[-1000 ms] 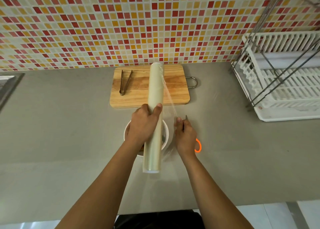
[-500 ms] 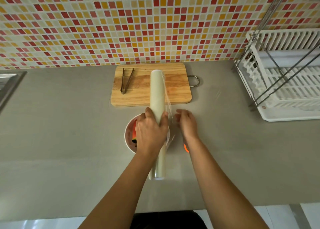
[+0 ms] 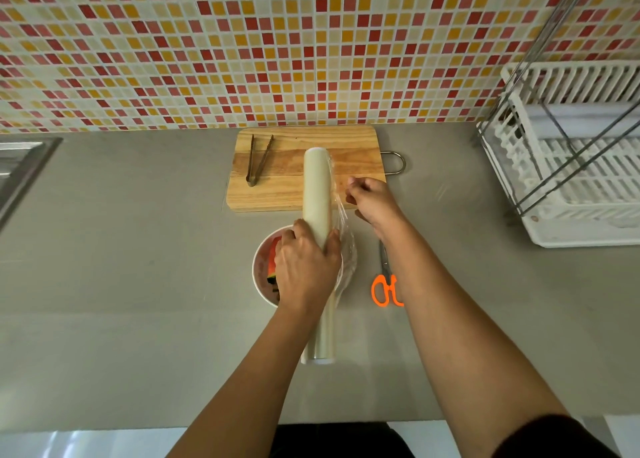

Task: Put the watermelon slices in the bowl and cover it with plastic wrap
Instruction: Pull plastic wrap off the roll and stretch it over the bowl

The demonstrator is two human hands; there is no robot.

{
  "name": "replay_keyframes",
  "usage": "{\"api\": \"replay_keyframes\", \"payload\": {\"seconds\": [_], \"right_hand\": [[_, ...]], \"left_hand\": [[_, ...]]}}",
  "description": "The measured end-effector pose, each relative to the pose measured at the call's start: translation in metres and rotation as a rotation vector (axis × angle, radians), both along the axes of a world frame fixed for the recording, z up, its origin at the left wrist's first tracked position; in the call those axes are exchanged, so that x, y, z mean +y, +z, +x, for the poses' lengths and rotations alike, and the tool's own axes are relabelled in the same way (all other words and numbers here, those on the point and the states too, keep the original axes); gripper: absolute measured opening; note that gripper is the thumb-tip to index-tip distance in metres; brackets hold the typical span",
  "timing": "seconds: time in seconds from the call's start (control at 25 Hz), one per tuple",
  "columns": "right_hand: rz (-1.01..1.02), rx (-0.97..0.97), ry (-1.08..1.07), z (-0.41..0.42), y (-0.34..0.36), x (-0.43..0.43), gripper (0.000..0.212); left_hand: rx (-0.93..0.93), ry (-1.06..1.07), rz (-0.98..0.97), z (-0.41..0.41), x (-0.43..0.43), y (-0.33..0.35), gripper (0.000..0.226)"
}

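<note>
View from above a grey desk (image 3: 138, 249) set against a wall of small red, orange and cream mosaic tiles (image 3: 242, 42). Two bare forearms reach forward from the bottom edge.

The left hand (image 3: 306, 267) is curled around the middle of a long pale roll of plastic wrap (image 3: 317, 194), fingers on one side and thumb on the other. The roll points away from the person, its far end over a rectangular wooden cutting board (image 3: 353, 156). It is held over a round white bowl (image 3: 258, 274) that sits on the desk just in front of the board. Red watermelon slices with dark green rind (image 3: 273, 267) show inside the bowl, at its left side; the hand hides the rest.

The right hand (image 3: 372, 203) is just right of the roll, its fingertips curled and pinching the loose edge of clear film (image 3: 341, 222), which stretches wrinkled between roll and hand.

Orange-handled scissors (image 3: 384, 288) lie on the desk right of the bowl, partly under the right forearm. Dark metal tongs (image 3: 258, 159) rest on the board's left part. A white plastic dish rack in a metal frame (image 3: 571, 180) stands far right. A steel sink edge (image 3: 20, 166) shows far left.
</note>
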State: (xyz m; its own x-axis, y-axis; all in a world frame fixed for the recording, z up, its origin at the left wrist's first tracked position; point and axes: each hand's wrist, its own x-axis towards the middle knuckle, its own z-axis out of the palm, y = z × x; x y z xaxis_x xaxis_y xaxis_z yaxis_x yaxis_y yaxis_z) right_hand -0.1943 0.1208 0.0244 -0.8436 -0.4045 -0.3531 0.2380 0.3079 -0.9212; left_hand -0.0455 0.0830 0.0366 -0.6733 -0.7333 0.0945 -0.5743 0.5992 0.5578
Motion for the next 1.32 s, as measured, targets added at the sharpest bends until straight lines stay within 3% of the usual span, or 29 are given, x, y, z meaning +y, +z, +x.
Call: {"api": "replay_keyframes", "payload": {"seconds": [0.28,0.44,0.68,0.72,0.84,0.92,1.04,1.2,1.24,1.32], "right_hand": [[-0.064,-0.152,0.029,-0.004,-0.005,-0.001,0.017],[0.034,-0.083,0.044,-0.006,-0.004,-0.002,0.021],[0.167,0.019,-0.133,-0.007,-0.017,0.002,0.014],[0.173,0.003,-0.137,-0.005,-0.018,0.003,0.017],[0.122,-0.199,-0.072,0.011,-0.02,0.008,0.06],[0.101,-0.297,0.045,0.028,-0.027,0.018,0.066],[-0.016,-0.191,0.022,0.051,-0.038,0.027,0.044],[-0.014,0.132,-0.111,0.062,-0.047,0.024,0.036],[-0.009,0.16,-0.124,0.063,-0.049,0.023,0.035],[-0.027,0.113,-0.157,0.065,-0.053,0.019,0.033]], "left_hand": [[-0.005,0.0,-0.02,0.001,0.004,0.0,0.046],[-0.028,-0.005,-0.028,0.001,0.01,-0.002,0.048],[0.024,0.009,0.005,0.003,0.013,0.002,0.045],[0.051,0.002,0.013,0.003,0.014,0.003,0.044],[0.076,-0.002,0.031,0.002,0.013,0.003,0.044],[0.057,-0.005,0.04,0.003,0.012,0.001,0.045],[0.033,-0.009,0.049,0.004,0.014,0.001,0.048],[0.052,0.017,0.111,0.008,0.005,0.013,0.044],[0.064,0.033,0.175,0.009,-0.002,0.015,0.043],[0.113,0.073,0.491,0.012,-0.019,0.017,0.043]]}}
